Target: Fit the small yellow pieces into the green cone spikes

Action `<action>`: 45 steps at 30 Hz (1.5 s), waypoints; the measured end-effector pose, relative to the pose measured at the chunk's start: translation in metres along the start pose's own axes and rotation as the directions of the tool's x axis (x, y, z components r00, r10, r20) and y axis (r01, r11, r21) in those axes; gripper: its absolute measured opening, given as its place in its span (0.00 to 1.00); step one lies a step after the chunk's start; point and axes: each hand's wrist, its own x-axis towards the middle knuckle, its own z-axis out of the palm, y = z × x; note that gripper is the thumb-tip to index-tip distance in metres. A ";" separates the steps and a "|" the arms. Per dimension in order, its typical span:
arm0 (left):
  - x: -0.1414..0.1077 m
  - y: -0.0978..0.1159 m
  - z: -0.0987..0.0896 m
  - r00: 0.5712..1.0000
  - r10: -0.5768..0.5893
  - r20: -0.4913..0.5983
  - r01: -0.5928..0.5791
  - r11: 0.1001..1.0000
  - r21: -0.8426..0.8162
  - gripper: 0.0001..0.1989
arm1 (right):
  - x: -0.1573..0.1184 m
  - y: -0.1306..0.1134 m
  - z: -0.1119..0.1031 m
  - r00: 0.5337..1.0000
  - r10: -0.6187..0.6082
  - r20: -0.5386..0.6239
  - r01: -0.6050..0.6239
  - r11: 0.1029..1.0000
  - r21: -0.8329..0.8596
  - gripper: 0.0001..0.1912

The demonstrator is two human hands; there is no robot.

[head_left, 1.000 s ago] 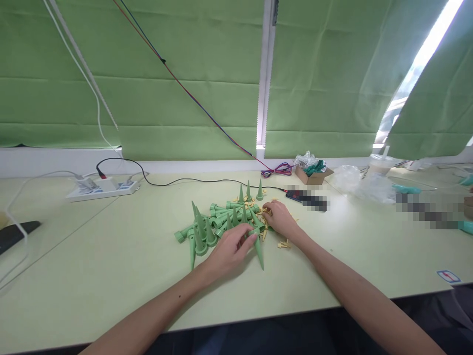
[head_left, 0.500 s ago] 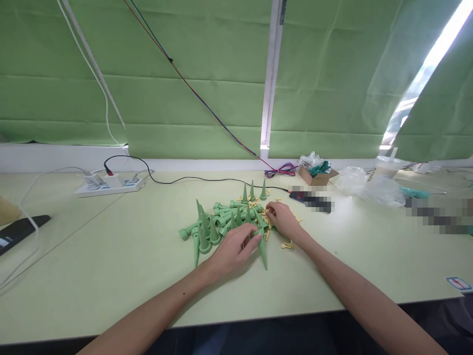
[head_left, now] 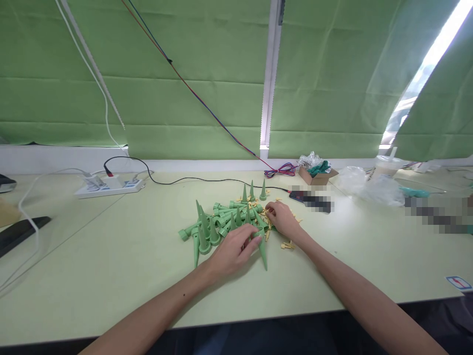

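Note:
My left hand (head_left: pixel 236 246) is closed, its thumb and fingers on the wide end of a green plastic spike (head_left: pixel 262 254) whose tip points toward me. Close by on the right, my right hand (head_left: pixel 281 215) has its fingers bent together over small yellow plastic pieces (head_left: pixel 268 231); what is between the fingertips is hidden. A pile of green spikes (head_left: pixel 225 214) lies beyond and left of my left hand, some standing on their wide ends, others on their sides. A few yellow pieces (head_left: pixel 286 245) lie apart, below my right wrist.
A phone (head_left: pixel 301 196) on a black cable lies behind my right hand. Farther back are a small cardboard box (head_left: pixel 318 176), a bundled red-blue wire (head_left: pixel 283 170), plastic bags (head_left: pixel 384 191) and a lidded cup (head_left: pixel 386 167). A white power strip (head_left: pixel 111 187) sits at the left.
Both hands hold almost the same positions over the pile. The camera view has shifted very slightly, and a dark object now shows at the far left edge.

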 end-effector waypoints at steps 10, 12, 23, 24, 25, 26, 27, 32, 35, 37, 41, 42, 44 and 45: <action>0.000 -0.001 0.001 1.000 0.005 -0.017 -0.005 1.000 -0.006 0.14 | 0.000 0.002 0.002 1.000 -0.006 -0.013 0.006 1.000 0.008 0.07; 0.000 -0.001 0.001 1.000 0.007 -0.012 -0.007 1.000 -0.003 0.14 | -0.001 0.001 0.002 1.000 -0.005 -0.016 0.005 1.000 0.009 0.07; 0.000 -0.002 0.001 1.000 -0.005 -0.011 0.005 1.000 -0.002 0.16 | -0.001 0.000 0.002 0.999 0.034 -0.036 -0.033 0.999 0.028 0.07; 0.000 -0.002 0.001 1.000 -0.005 -0.010 0.005 1.000 0.000 0.16 | -0.001 0.000 0.002 0.999 0.032 -0.032 -0.031 0.999 0.028 0.07; 0.000 -0.002 0.001 1.000 -0.005 -0.010 0.005 1.000 0.002 0.16 | -0.001 0.000 0.002 0.999 0.029 -0.028 -0.028 0.999 0.026 0.07; 0.000 -0.002 0.002 1.000 -0.004 -0.011 0.004 1.000 0.004 0.16 | 0.000 0.000 0.002 0.999 0.026 -0.024 -0.026 0.999 0.023 0.07; 0.001 -0.002 0.002 1.000 -0.003 -0.014 0.003 1.000 0.006 0.15 | 0.000 0.000 0.001 0.999 0.024 -0.021 -0.024 0.999 0.021 0.07; 0.001 -0.002 0.002 1.000 -0.013 -0.017 0.013 1.000 0.008 0.15 | 0.001 0.000 0.001 1.000 0.021 -0.013 -0.021 1.000 0.013 0.05; 0.001 -0.003 0.001 1.000 -0.012 -0.015 0.012 1.000 0.012 0.15 | 0.000 -0.001 0.000 1.000 0.019 -0.013 -0.019 1.000 0.006 0.04; 0.001 -0.003 0.002 1.000 -0.011 -0.016 0.012 1.000 0.017 0.15 | -0.001 -0.001 0.000 1.000 0.016 -0.015 -0.016 1.000 0.003 0.04; 0.001 -0.004 0.002 1.000 -0.013 -0.015 0.013 1.000 0.023 0.14 | -0.002 -0.002 0.000 1.000 0.010 -0.029 -0.010 1.000 -0.003 0.06; 0.001 -0.005 0.002 1.000 -0.014 -0.013 0.014 1.000 0.023 0.14 | -0.003 -0.002 0.000 0.999 0.008 -0.033 -0.009 1.000 -0.005 0.06; 0.001 -0.004 0.002 1.000 -0.017 -0.011 0.017 1.000 0.021 0.14 | -0.003 -0.003 -0.001 0.999 0.007 -0.040 -0.007 1.000 -0.008 0.07; 0.001 -0.004 0.002 1.000 -0.020 -0.010 0.020 1.000 0.018 0.14 | -0.004 -0.004 -0.002 0.999 0.006 -0.043 -0.007 1.000 -0.009 0.07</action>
